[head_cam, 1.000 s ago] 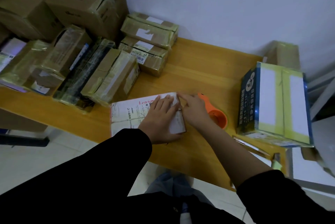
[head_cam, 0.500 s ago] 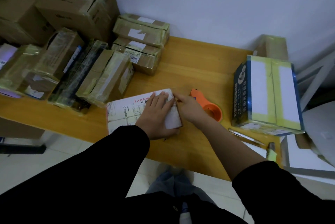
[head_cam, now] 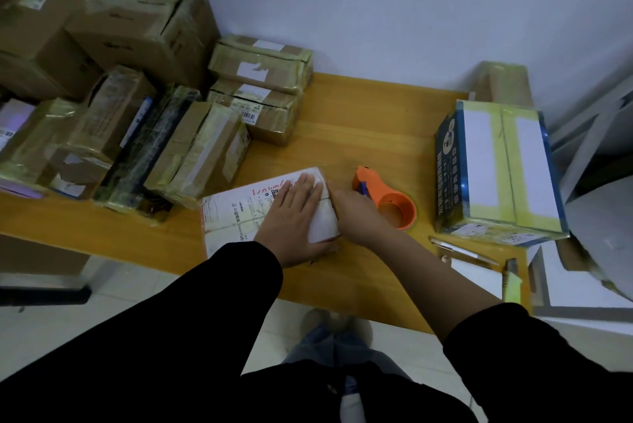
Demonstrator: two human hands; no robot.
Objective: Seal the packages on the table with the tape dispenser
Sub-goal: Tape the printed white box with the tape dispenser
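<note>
The left hand (head_cam: 294, 217) lies flat, fingers straight, on the white package (head_cam: 233, 217) at the tabletop's (head_cam: 359, 121) near edge; the right hand (head_cam: 356, 217) meets its right end, grip unclear. The dispenser (head_cam: 387, 200) lies idle just beside. Taped boxes (head_cam: 205, 152) crowd the left end; this package looks nearly sealed.

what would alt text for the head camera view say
A person's left hand lies flat on a white package on a wooden table, the right hand against its end. An orange tape dispenser sits right of the hands; taped cardboard boxes crowd the table's left.
</note>
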